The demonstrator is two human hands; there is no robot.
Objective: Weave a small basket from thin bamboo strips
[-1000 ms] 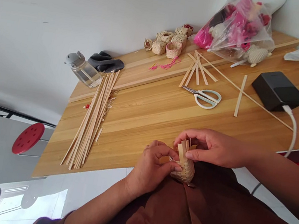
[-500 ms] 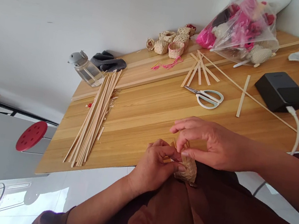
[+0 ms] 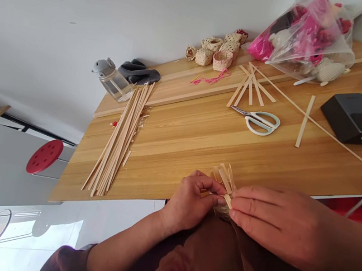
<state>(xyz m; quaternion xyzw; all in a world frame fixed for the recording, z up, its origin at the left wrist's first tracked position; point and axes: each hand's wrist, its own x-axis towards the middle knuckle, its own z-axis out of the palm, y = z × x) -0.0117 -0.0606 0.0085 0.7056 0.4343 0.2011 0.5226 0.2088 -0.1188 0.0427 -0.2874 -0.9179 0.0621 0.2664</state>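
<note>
A small woven basket of pale split strips (image 3: 223, 181) sits between my hands at the table's near edge, its loose strip ends fanning upward. Its woven body is mostly hidden by my fingers. My left hand (image 3: 191, 203) pinches strips on the left side of the piece. My right hand (image 3: 266, 222) lies with its fingers flat against the right side, pressing on the strips and woven body.
The wooden table (image 3: 178, 153) holds a bundle of strips (image 3: 116, 143), white-handled scissors (image 3: 258, 121), several small woven baskets (image 3: 211, 51), a plastic bag of pink items (image 3: 306, 36) and a black box (image 3: 355, 117) with a white cable. A red stool (image 3: 44, 156) stands beyond the table.
My right hand has come down from above the piece and now covers its right side. More loose strip ends show fanned upward. The view has drifted slightly.
</note>
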